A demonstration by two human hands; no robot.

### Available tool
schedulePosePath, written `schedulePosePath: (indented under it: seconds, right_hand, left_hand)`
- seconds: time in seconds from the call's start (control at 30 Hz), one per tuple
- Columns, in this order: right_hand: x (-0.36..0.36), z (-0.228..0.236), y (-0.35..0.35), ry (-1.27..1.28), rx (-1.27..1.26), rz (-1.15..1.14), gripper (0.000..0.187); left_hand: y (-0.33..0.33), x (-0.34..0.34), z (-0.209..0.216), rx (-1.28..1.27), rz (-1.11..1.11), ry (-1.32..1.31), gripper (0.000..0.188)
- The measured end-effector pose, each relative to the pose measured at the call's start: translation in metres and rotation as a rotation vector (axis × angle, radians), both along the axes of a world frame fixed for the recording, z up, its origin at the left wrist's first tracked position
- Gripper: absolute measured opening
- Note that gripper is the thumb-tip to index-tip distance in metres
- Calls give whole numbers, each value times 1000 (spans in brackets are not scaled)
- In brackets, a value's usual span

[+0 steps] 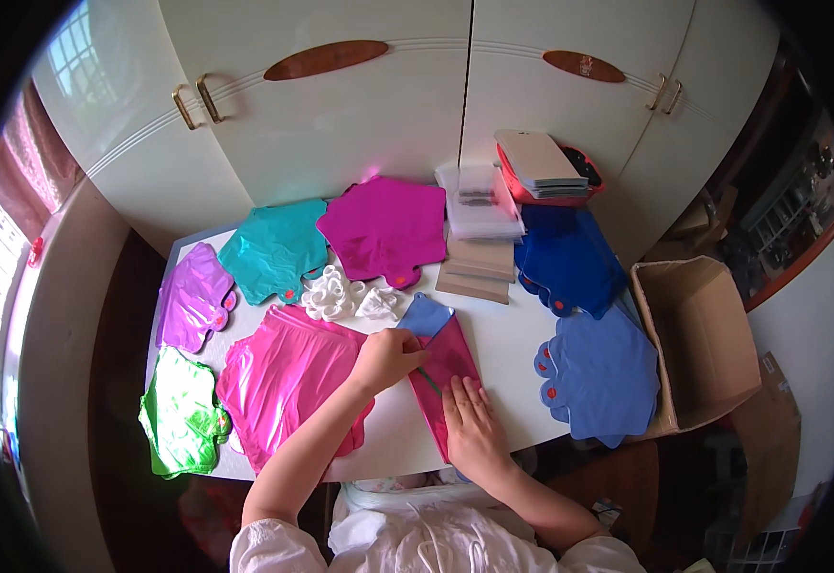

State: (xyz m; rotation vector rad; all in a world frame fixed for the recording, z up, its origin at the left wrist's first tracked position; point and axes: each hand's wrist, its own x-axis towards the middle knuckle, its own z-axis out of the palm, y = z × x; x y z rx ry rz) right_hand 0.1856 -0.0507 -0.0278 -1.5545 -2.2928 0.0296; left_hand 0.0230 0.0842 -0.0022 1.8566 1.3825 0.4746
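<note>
Evidently smoothing and creasing are in hand: the folded pink sheet [455,351] lies on the white table [524,368], toward 5 o'clock from its middle, with a blue corner [425,313] at its 12 o'clock end. The right hand [474,425] spreads over its lower part, fingers extended and grasping nothing; the left hand [390,360] curls at its edge near 10 o'clock, though I cannot tell whether the bunched fingertips pinch the film. Doing this well calls for light, steady palm pressure, edges lined up before any crease sets, and outward strokes so trapped air escapes; such slick material would likely slide if tugged by 1 hand alone. From that sheet, at 9 o'clock, a glossy pink stack [288,382] ripples with creases; at 3 o'clock lie smooth light blue shapes [603,372], scalloped and red-dotted; at 10 o'clock, soft white coils [331,294] sit heaped.
</note>
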Motion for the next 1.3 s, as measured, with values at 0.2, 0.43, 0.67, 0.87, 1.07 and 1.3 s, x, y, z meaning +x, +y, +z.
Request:
schedulePosePath:
  seconds: [0.2,0.43,0.67,0.87,1.07,1.3]
  right_hand:
    - [0,-1,1,13,11,18,43]
    - [1,2,1,47,19,42,42]
    - [1,-2,1,64,33,52,41]
    - [1,-1,0,101,44,42,39]
    - [4,-2,0,99,37,61,40]
    - [5,-1,-1,58,16,92,41]
  left_hand:
    - [5,0,-7,42,-37,33,19]
    - [6,0,-6,44,-34,-14,16]
    - [4,1,0,7,-47,-13,16]
    - [4,-1,-7,128,-72,-48,16]
    - [8,-3,-14,105,-95,-11,17]
    - [9,-5,-17,78,-105,-7,18]
